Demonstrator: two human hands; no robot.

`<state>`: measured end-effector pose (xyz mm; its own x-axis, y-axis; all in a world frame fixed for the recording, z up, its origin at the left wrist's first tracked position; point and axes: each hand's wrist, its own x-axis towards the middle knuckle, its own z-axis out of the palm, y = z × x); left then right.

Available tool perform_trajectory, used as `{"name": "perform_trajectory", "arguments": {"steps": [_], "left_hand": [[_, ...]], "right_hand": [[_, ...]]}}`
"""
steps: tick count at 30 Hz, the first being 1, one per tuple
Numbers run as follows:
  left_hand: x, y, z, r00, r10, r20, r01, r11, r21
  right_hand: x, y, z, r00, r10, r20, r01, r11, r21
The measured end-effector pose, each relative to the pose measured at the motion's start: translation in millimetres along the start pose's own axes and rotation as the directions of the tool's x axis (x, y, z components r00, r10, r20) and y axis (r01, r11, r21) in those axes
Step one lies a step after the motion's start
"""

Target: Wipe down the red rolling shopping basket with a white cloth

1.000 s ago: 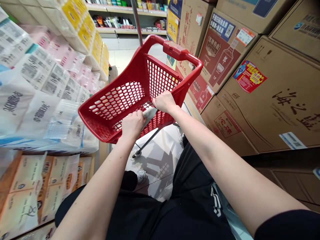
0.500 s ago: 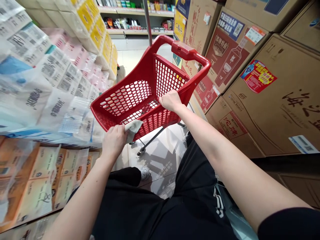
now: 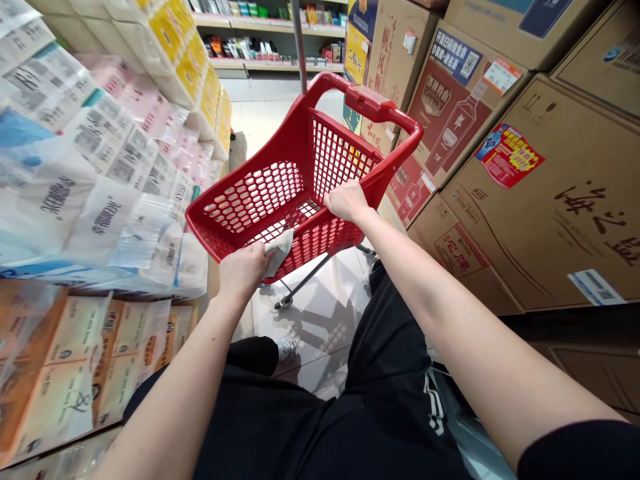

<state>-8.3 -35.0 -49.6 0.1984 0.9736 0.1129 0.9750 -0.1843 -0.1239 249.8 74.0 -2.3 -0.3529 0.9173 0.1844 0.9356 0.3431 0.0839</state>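
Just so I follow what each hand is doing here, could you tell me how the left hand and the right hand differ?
The left hand holds a white cloth against the rim of the red shopping basket, while the right hand holds no cloth and sits directly on the rim. The left hand is also lower in view. Both are bare and on the basket.

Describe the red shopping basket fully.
The shopping basket is glossy red plastic, with honeycomb-perforated walls and floor, a solid rim and a blocky handle grip at the far end. It rides on a dark metal frame with a caster on the tiled floor. The right hand grips its rim; the left hand holds a white cloth against the near side.
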Motion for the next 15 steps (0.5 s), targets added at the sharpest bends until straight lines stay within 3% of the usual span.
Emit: {"name": "perform_trajectory", "arguments": {"steps": [5, 15], "left_hand": [[5, -1, 2.2, 0.999, -0.034, 0.020, 0.035, 0.997, -0.063], [29, 10, -3.9, 0.953, -0.249, 0.172, 0.287, 0.925, -0.248]], "right_hand": [[-4, 3, -3, 0.999, 0.017, 0.029, -0.017, 1.000, -0.012], [1, 0, -3, 0.996, 0.022, 0.083, -0.022, 1.000, -0.002]]}}
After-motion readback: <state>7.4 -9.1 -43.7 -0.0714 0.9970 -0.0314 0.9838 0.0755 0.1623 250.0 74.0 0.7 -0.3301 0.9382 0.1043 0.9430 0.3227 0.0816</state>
